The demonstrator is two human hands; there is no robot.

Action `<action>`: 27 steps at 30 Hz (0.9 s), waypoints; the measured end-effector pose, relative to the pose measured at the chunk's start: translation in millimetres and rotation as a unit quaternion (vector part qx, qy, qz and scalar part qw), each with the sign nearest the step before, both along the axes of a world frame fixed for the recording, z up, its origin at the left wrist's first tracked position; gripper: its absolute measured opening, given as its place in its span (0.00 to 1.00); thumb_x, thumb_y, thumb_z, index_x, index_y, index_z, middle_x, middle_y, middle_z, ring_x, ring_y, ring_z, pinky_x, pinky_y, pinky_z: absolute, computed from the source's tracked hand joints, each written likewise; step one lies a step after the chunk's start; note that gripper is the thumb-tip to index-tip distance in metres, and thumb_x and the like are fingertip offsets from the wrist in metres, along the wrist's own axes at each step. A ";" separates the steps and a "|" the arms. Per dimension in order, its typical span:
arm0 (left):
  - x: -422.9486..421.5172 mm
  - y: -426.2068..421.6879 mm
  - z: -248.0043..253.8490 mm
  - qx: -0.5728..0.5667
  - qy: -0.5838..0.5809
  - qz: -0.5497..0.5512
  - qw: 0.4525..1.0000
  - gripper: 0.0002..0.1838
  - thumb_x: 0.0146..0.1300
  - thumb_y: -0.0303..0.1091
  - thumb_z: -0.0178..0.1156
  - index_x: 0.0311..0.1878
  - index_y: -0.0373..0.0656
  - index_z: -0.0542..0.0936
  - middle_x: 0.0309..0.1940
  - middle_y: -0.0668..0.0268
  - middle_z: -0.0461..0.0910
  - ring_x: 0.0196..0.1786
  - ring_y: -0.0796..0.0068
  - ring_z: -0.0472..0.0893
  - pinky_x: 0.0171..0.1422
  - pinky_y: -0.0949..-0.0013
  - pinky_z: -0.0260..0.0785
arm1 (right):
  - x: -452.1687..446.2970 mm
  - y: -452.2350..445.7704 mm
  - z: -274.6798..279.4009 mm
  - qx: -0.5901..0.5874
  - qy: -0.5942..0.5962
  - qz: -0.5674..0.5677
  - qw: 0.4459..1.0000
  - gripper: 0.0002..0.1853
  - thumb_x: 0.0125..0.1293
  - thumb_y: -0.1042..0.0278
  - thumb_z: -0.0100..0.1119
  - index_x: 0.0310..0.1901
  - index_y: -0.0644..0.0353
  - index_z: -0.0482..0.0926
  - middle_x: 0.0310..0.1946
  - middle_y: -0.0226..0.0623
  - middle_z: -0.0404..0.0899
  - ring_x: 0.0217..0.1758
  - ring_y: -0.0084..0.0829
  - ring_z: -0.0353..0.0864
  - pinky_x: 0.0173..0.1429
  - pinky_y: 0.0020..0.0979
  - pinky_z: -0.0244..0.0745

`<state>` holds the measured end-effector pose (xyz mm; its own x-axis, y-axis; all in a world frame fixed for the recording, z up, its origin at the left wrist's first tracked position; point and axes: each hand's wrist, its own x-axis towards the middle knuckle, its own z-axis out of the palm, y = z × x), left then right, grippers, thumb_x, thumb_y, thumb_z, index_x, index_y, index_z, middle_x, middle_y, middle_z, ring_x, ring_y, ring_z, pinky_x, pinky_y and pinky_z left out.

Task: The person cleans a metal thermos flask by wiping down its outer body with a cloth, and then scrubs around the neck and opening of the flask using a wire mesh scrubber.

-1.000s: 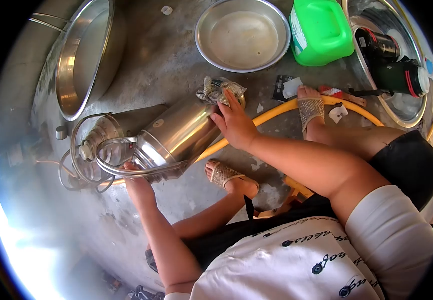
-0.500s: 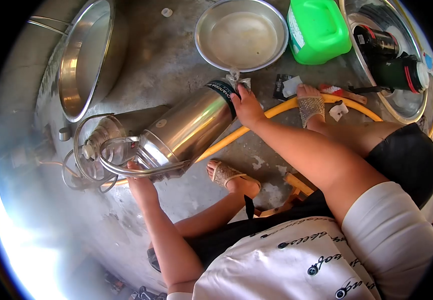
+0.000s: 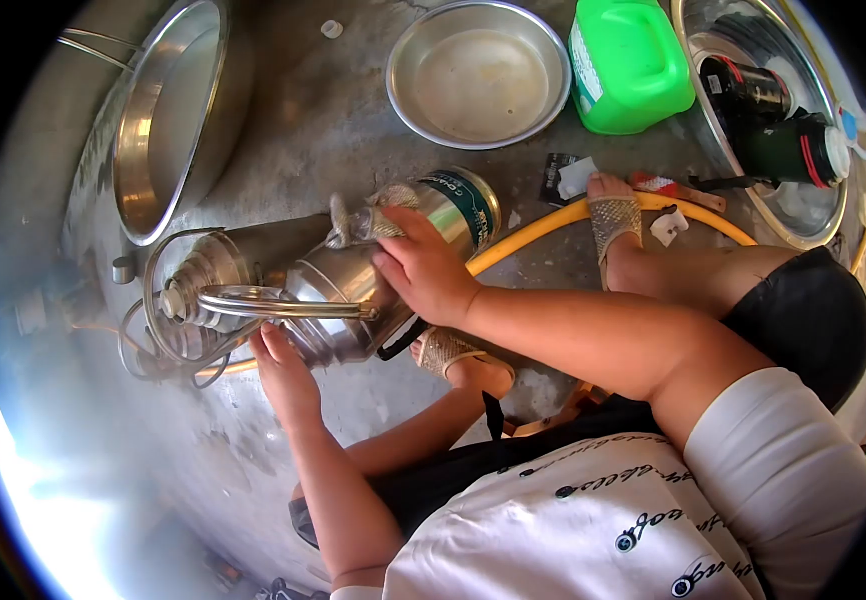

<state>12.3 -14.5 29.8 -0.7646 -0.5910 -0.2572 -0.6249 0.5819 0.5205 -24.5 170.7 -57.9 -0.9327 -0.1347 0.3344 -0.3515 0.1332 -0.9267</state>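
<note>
A shiny steel thermos flask (image 3: 335, 278) lies tilted across the middle, its dark lettered band (image 3: 461, 208) and base pointing to the upper right. My left hand (image 3: 287, 378) grips it at the neck end by the curved handle (image 3: 298, 306); part of that grip is hidden. My right hand (image 3: 431, 268) presses a wet grey cloth (image 3: 353, 222) onto the flask's side, fingers closed over the cloth. Behind the neck end lies a second steel flask (image 3: 278, 243) with a wire-like handle.
Beyond the flask stands a steel basin (image 3: 483, 75) of cloudy water beside a green jug (image 3: 631, 65). A large pan (image 3: 165, 130) leans at left. At right, a metal tub (image 3: 698, 60) holds dark bottles (image 3: 793, 150). A yellow hose (image 3: 543, 222) crosses the floor near my feet.
My right hand has slid with the cloth from the flask's base end toward the middle of its body. The flask has turned a little, and its base now shows.
</note>
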 end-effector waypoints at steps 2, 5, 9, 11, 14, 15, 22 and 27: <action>-1.3 -1.1 -1.6 -0.004 0.004 -0.008 1.000 0.32 0.75 0.56 0.35 0.71 0.43 0.62 0.63 0.47 0.72 0.64 0.46 0.71 0.65 0.54 0.62 | 5.6 -1.8 11.4 -0.029 0.020 0.051 0.998 0.12 0.66 0.65 0.60 0.43 0.67 0.80 0.64 0.55 0.67 0.67 0.54 0.65 0.72 0.50 0.59; 5.2 -7.5 -8.5 -0.034 0.017 -0.017 0.999 0.33 0.75 0.57 0.36 0.69 0.40 0.63 0.59 0.49 0.74 0.59 0.52 0.74 0.61 0.58 0.65 | -8.1 24.4 -40.2 0.093 -0.057 -0.061 0.992 0.16 0.68 0.61 0.56 0.45 0.67 0.81 0.62 0.55 0.69 0.68 0.52 0.64 0.73 0.45 0.58; 2.1 3.0 -5.9 -0.051 0.047 -0.032 0.997 0.32 0.75 0.58 0.37 0.65 0.37 0.66 0.53 0.53 0.77 0.53 0.58 0.77 0.56 0.61 0.69 | -24.3 61.7 -100.4 0.176 -0.181 -0.169 0.953 0.21 0.71 0.57 0.50 0.50 0.70 0.79 0.65 0.57 0.66 0.69 0.55 0.62 0.74 0.44 0.57; -3.4 15.8 3.2 -0.017 0.034 -0.027 0.999 0.31 0.76 0.57 0.36 0.64 0.38 0.67 0.51 0.53 0.77 0.51 0.58 0.77 0.56 0.61 0.68 | -15.0 51.0 -74.9 0.149 -0.206 -0.160 0.954 0.22 0.72 0.57 0.49 0.52 0.71 0.77 0.65 0.59 0.65 0.70 0.55 0.61 0.74 0.44 0.56; -8.2 20.3 11.9 -0.056 -0.003 -0.032 0.998 0.29 0.75 0.55 0.35 0.66 0.44 0.67 0.57 0.49 0.75 0.60 0.46 0.73 0.62 0.54 0.63 | -10.7 35.8 -52.8 0.083 -0.142 -0.073 0.984 0.22 0.72 0.58 0.49 0.52 0.71 0.77 0.65 0.59 0.65 0.70 0.56 0.61 0.74 0.43 0.56; -6.8 20.3 11.8 -0.060 -0.002 -0.034 0.998 0.29 0.75 0.55 0.35 0.66 0.44 0.67 0.57 0.49 0.75 0.60 0.46 0.73 0.62 0.54 0.63 | -13.1 39.2 -59.4 0.095 -0.145 -0.076 0.982 0.22 0.72 0.57 0.49 0.52 0.71 0.77 0.65 0.59 0.65 0.70 0.56 0.61 0.74 0.43 0.56; -5.2 23.0 11.6 -0.032 0.007 -0.032 0.999 0.29 0.75 0.54 0.36 0.65 0.41 0.68 0.57 0.48 0.75 0.59 0.45 0.73 0.62 0.54 0.63 | -13.6 72.7 -132.3 0.155 -0.350 -0.211 0.900 0.28 0.71 0.52 0.48 0.64 0.64 0.67 0.55 0.66 0.71 0.59 0.62 0.71 0.65 0.49 0.65; 1.6 34.8 22.0 -0.064 -0.010 -0.038 0.997 0.27 0.75 0.52 0.39 0.61 0.38 0.69 0.56 0.48 0.74 0.57 0.49 0.73 0.60 0.55 0.64 | -34.7 84.1 -120.2 0.196 -0.400 -0.166 0.880 0.25 0.70 0.51 0.48 0.58 0.63 0.71 0.50 0.65 0.72 0.54 0.62 0.73 0.61 0.51 0.68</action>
